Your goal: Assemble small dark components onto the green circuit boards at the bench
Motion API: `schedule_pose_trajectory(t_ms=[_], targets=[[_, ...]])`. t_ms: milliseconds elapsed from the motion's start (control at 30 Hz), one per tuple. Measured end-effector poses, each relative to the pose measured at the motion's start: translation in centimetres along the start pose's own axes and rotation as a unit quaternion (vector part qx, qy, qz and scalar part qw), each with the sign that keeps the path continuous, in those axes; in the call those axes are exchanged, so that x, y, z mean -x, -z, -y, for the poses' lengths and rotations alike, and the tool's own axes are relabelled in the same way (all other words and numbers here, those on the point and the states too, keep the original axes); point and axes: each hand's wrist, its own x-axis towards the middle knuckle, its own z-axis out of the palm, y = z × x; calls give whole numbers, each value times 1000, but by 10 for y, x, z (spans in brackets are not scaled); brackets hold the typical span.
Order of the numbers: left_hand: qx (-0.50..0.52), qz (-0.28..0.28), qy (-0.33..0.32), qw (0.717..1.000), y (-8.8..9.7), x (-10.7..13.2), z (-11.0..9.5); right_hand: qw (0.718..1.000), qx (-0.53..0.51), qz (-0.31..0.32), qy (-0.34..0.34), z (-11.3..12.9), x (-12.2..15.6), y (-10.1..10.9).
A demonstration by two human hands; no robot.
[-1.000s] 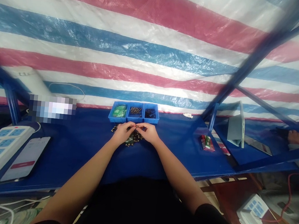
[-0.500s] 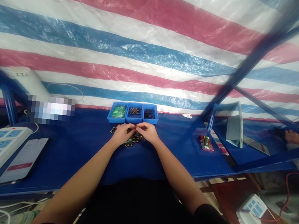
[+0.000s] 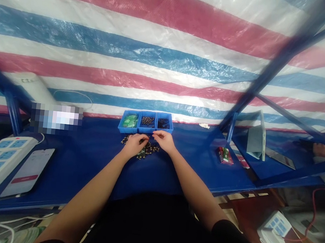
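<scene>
- The left hand (image 3: 135, 145), near the middle of the frame, has its fingers curled and thumb and index drawn nearly together; whether a small piece sits between them I cannot tell.
- The right hand (image 3: 164, 140), apart from the left and slightly higher in the frame, has thumb and index almost meeting; anything pinched there is too small to make out.
- Under and between the hands, at frame centre, lies a loose pile of small dark and brass-coloured parts (image 3: 151, 149), partly hidden by the left hand.
- Just above the hands, three blue bins stand in a row: the left bin (image 3: 127, 130) holds green pieces, the middle bin (image 3: 147, 130) brass-coloured ones, the right bin (image 3: 165, 130) dark ones.
- All rest on a blue table (image 3: 195, 163).
- Further out, a phone (image 3: 27, 173) lies lower left, a red-and-green packet (image 3: 225, 155) right of centre.
</scene>
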Motion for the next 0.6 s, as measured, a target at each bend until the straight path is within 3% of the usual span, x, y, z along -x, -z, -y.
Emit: schedule_pose_trajectory(t_ms=[133,267,600], targets=[[-1,2,-3,1000,1,-1,0,967,236,58,83,-3,2,7],[-2,2,-5,1000,1,0,1,924,351,90,122,-2,-1,2],[1,2,-9,1000,1,0,1,929,335,100,119,-2,0,4]])
